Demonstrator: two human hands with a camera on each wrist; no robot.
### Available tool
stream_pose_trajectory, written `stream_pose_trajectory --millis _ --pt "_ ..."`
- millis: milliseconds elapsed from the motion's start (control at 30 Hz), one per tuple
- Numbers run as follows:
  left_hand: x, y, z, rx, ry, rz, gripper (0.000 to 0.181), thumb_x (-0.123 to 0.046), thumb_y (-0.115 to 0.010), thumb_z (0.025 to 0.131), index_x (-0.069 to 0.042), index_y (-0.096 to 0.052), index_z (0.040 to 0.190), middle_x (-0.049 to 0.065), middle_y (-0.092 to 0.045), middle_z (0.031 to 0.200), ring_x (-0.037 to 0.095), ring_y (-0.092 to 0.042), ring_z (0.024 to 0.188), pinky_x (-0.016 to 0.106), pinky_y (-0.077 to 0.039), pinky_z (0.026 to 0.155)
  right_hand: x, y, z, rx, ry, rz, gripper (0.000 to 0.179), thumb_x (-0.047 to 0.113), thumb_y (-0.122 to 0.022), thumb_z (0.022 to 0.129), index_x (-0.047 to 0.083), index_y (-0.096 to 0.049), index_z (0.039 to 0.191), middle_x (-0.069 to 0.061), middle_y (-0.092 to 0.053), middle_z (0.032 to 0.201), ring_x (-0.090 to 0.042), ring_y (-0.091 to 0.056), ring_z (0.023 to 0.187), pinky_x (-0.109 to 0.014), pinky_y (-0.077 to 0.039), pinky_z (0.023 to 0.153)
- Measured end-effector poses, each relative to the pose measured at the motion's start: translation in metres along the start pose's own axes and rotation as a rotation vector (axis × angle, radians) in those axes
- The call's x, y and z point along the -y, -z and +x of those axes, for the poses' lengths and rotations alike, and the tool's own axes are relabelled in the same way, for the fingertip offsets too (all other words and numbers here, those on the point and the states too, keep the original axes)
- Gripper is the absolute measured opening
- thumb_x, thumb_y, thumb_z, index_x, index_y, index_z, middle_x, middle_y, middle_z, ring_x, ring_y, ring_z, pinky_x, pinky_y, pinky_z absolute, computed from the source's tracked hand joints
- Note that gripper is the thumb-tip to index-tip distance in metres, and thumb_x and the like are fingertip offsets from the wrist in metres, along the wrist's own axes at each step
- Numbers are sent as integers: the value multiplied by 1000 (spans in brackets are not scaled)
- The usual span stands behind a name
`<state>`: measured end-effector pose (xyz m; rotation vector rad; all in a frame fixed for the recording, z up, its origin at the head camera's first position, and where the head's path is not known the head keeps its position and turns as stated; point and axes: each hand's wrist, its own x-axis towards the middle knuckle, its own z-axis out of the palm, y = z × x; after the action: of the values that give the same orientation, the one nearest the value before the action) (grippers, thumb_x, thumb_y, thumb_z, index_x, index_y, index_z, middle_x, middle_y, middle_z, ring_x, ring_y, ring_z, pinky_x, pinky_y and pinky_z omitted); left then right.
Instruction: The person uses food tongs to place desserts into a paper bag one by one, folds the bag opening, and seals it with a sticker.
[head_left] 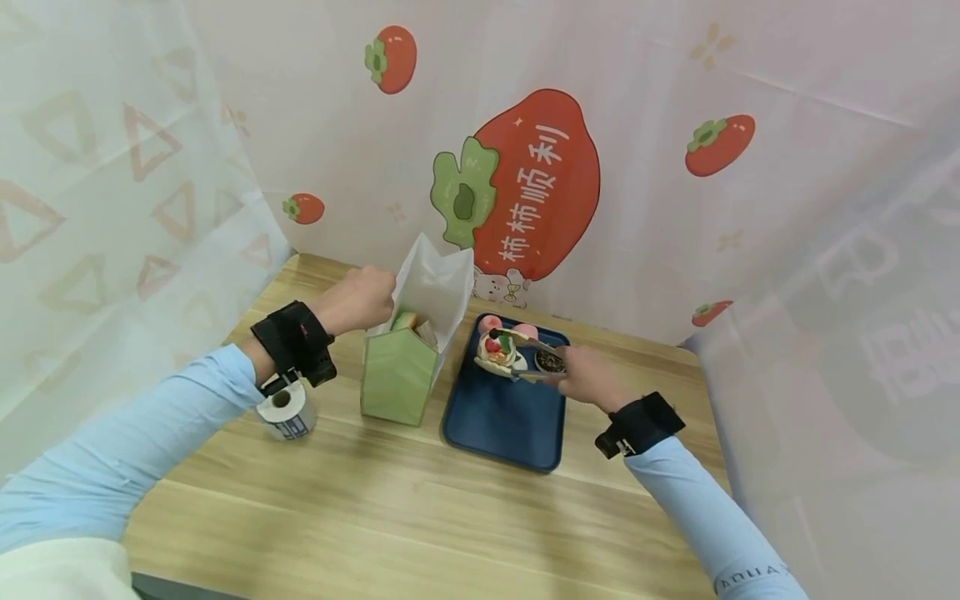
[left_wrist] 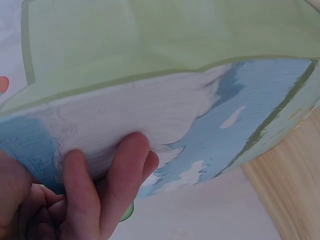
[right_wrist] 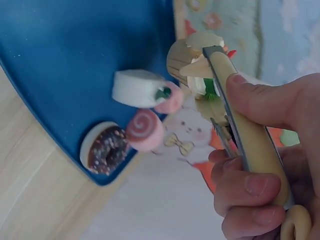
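My left hand point(head_left: 358, 300) pinches the upper left edge of a green paper bag point(head_left: 397, 375) that stands with its white inside showing. Pieces of bread-like food point(head_left: 406, 321) show in its mouth. The left wrist view has my curled fingers point(left_wrist: 127, 165) against the bag's printed side point(left_wrist: 210, 110). In my right hand point(head_left: 592, 377) is a pair of tongs point(right_wrist: 250, 135) with cream-coloured handles. Between the tong tips sits a cream-filled pastry point(right_wrist: 200, 75) with fruit and green bits, held above the far part of the blue tray point(head_left: 504, 425).
On the tray lie a chocolate donut point(right_wrist: 107, 150) with sprinkles, a pink swirl sweet point(right_wrist: 145, 130), another pink piece point(right_wrist: 170, 97) and a white cake point(right_wrist: 135, 89). A label roll point(head_left: 287, 410) stands left of the bag on the wooden table point(head_left: 360, 517). Printed curtains point(head_left: 645, 75) enclose the table.
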<state>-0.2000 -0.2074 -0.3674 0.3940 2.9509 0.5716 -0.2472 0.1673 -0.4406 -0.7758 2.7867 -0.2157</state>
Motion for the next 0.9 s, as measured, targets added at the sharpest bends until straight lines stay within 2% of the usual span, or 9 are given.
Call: stream_pose_trajectory --millis 100,200,333,467,667,800,867,900 --pt "0 0 1 5 3 -14 17 3 -45 89 -1 -57 77 8 -52 63 15 -45 48 25 -36 46 -5 17 -13 -37 8 45 29 26 -73 89 1 -68 102 2 -46 59 -13 -40 51 -27 -30 50" --pt "-1 0 3 14 6 -18 17 3 -46 89 0 -58 78 9 -55 66 16 -47 49 25 -37 47 -8 36 -28 -82 19 100 22 26 -71 91 6 -64 89 4 -33 57 -12 -32 49 -27 -25 50" --pt "-3 1 5 19 2 -18 18 3 -46 88 0 -58 76 10 -56 67 16 -48 48 25 -37 46 -10 62 -44 -147 46 151 27 23 -72 90 9 -52 79 2 -32 61 -14 -31 52 -28 -24 52" --pt "-3 2 5 17 1 -20 20 3 -46 88 -2 -57 73 8 -55 65 16 -47 48 25 -37 46 -6 89 -53 -170 61 184 21 23 -71 92 7 -57 87 0 -34 63 -14 -32 53 -28 -26 53" --pt "-4 2 4 1 -9 3 22 3 -46 88 -4 -56 71 9 -56 64 16 -48 49 26 -38 48 15 127 -51 -200 104 189 20 23 -70 93 6 -64 100 0 -36 62 -15 -34 52 -28 -27 51" --pt "-5 1 5 -7 -23 9 21 3 -48 88 -4 -57 71 9 -57 63 16 -48 49 25 -37 48 38 148 -39 -196 152 96 23 25 -71 91 5 -61 92 0 -34 62 -17 -33 55 -31 -26 55" --pt "-6 0 5 -4 -32 3 20 4 -48 88 -4 -57 72 10 -57 63 17 -48 49 25 -37 49 53 157 -29 -178 181 48 24 26 -73 90 4 -62 94 -3 -35 62 -20 -35 55 -33 -26 55" --pt "-6 0 5 0 -30 -4 20 4 -48 89 -4 -57 73 10 -58 64 17 -48 50 25 -37 49 61 161 -24 -164 201 20 26 26 -73 89 4 -63 98 -4 -42 64 -21 -39 57 -34 -30 56"
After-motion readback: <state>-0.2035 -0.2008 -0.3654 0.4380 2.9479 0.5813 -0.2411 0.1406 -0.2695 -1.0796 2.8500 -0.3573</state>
